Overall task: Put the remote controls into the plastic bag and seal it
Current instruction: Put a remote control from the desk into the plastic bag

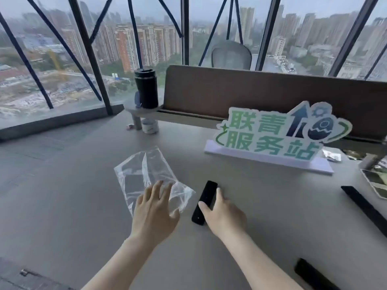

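Clear crinkly plastic bag (149, 177) is lying flat and empty on the pale grey worktop (62, 206), and my left hand (154, 214) is spread wide over its near corner, fingers splayed, holding nothing, maybe just touching the film but I honestly can't tell. My right hand (224, 216) is down on the short black bar-shaped remote control (204, 203), which sits just beside the bag's right edge. That grip is half closed around it, thumb along one side and a finger draped over the top, but the remote looks like it's resting on the worktop, so I wouldn't call it picked up yet. Two more long black remotes are well off to my right, one slanting near the right edge (365, 208) and one poking in at the bottom corner (314, 275), so I'd guess this is barely step one. What worries me: the bag is thin and its mouth is pressed flat, so if I pin the corner instead of opening it, the remote will probably shove the whole bag along the smooth top. The grip is also kind of sideways and shallow, so the slick remote could roll out when I lift. There's also a green-lettered standing sign (272, 135) behind, which seems far enough to stay safe.
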`<state>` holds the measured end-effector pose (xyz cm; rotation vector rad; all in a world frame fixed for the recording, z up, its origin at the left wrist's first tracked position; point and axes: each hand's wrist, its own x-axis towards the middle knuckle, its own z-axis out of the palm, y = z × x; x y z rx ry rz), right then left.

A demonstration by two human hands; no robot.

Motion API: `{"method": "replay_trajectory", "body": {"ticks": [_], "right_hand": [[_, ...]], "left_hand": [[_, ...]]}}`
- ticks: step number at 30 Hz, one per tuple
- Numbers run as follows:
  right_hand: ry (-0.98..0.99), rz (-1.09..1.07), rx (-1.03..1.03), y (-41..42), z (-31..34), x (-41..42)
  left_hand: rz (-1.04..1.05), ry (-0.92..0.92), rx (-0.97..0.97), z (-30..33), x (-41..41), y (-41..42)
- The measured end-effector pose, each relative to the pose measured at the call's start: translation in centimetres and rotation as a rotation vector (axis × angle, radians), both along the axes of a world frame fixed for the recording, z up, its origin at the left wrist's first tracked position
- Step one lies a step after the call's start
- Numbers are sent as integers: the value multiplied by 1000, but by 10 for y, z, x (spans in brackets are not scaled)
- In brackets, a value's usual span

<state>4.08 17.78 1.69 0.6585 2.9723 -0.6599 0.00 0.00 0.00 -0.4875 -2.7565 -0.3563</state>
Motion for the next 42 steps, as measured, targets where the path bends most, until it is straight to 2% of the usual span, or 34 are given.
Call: {"method": "replay_trajectory", "body": {"ticks": [4, 6, 10, 12, 15, 18, 21, 24, 27, 30, 34, 36, 40, 42], "right_hand": [[-31, -89, 60, -21, -29, -15], [-21, -117, 62, -31, -37, -16], [28, -175, -41, -31, -46, -1], [66, -193, -199, -25, -47, 22], [232, -207, -752, -4, -35, 70], [318, -143, -987, 22, -10, 125], [232, -23, -972, 34, 8, 158], [127, -5, -922, 36, 11, 162], [155, -7, -932, 35, 6, 154], [264, -31, -1015, 43, 1, 156], [456, -221, -693, 87, -7, 186], [469, -323, -496, 118, -13, 208], [241, -415, -93, 170, -34, 247], [100, -383, -31, 183, -45, 257]], "left_hand": [[28, 45, -68, -24, -12, -17], [20, 12, -73, -29, -13, -23], [-27, -3, -80, -33, -4, -32], [-78, -10, -40, -35, 9, -35], [-186, -26, 103, -31, 28, -34], [-225, -15, 236, -19, 43, -18], [-254, -64, 351, -8, 58, 12], [-305, -128, 403, 3, 78, 48], [-356, -131, 406, 11, 93, 79], [-371, -118, 396, 12, 101, 99], [-383, -106, 390, 6, 106, 112], [-380, -90, 371, 2, 108, 114], [-386, -114, 383, -6, 113, 118], [-386, -124, 378, -10, 119, 120]]}}
